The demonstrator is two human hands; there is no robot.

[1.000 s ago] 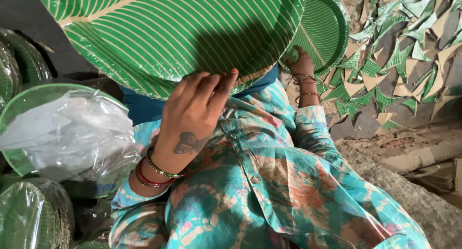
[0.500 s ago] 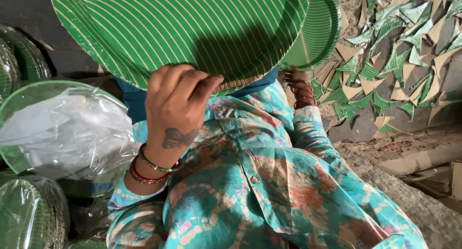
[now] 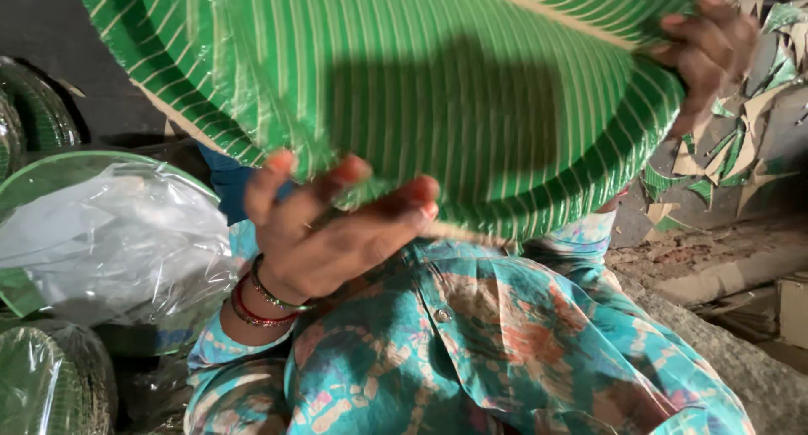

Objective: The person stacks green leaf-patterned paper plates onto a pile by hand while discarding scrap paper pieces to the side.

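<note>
I have one view only, from the head camera: it looks steeply down, very close onto a green striped plate from 9 through 3 o'clock, lap below at 6.

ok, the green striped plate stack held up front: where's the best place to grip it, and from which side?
Grip the rim of the green striped plate stack at opposite edges, from below and the sides, as now. The left hand cups the near lower edge, fingers curled over the lip; the right hand pinches the far upper-right edge. The stack is wide, shallow and tilted, so probably only the raised rim gives purchase.
</note>
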